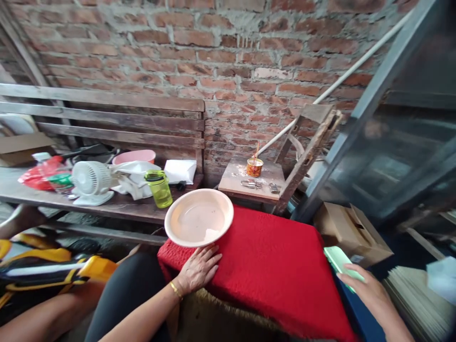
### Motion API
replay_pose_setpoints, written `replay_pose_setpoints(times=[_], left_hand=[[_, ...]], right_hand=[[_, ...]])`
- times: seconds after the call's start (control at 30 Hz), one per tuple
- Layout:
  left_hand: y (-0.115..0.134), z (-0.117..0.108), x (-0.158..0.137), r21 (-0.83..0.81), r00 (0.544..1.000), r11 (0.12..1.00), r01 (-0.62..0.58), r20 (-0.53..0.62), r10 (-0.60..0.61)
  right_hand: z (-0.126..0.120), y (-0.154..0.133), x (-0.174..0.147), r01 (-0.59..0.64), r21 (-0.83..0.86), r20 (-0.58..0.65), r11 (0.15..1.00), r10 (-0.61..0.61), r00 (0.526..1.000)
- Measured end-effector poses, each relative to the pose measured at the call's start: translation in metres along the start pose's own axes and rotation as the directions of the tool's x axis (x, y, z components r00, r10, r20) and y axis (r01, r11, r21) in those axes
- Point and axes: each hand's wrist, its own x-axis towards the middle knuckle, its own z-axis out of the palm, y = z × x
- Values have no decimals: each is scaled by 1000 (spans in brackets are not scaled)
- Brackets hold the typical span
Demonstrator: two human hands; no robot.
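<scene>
My left hand (200, 270), with a gold bracelet at the wrist, lies open on the red cloth (278, 256) with its fingers stretched out. Just beyond the fingertips stands a pale basin (195, 216) with a small white patch near its front inside wall. It rests at the cloth's left corner; whether the fingers touch its rim, I cannot tell. At the right, my right hand (372, 287) grips a mint-green, flat phone-shaped object (337, 259) beside the cloth's right edge. Part of that object is hidden by the fingers.
A wooden bench (124, 209) holds a white fan (91, 178), a yellow-green bottle (159, 189) and a pink basin (140, 156). A decorated tin (254, 167) and padlocks (251, 184) lie on a wooden chair (228, 183). A cardboard box (351, 232) stands right. Another person's leg (60, 304) is at left.
</scene>
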Motion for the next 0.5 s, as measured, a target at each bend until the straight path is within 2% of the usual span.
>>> replay_pose_setpoints(times=[0.07, 0.17, 0.3, 0.4, 0.5], left_hand=[[2, 0, 1, -14, 1000, 1000, 20, 0, -20], [5, -1, 1, -16, 999, 999, 33, -3, -34], [6, -1, -1, 28, 1000, 1000, 9, -19, -8], [5, 0, -2, 67, 999, 998, -12, -50, 15], [3, 2, -3, 91, 996, 995, -28, -86, 36]], right_hand=[[20, -57, 0, 106, 49, 72, 993, -109, 991], [60, -155, -6, 296, 30, 194, 955, -296, 935], [125, -266, -12, 416, -159, 312, 895, -354, 882], [172, -321, -16, 472, -199, 341, 859, -390, 855], [205, -349, -18, 526, -218, 368, 822, -430, 824]])
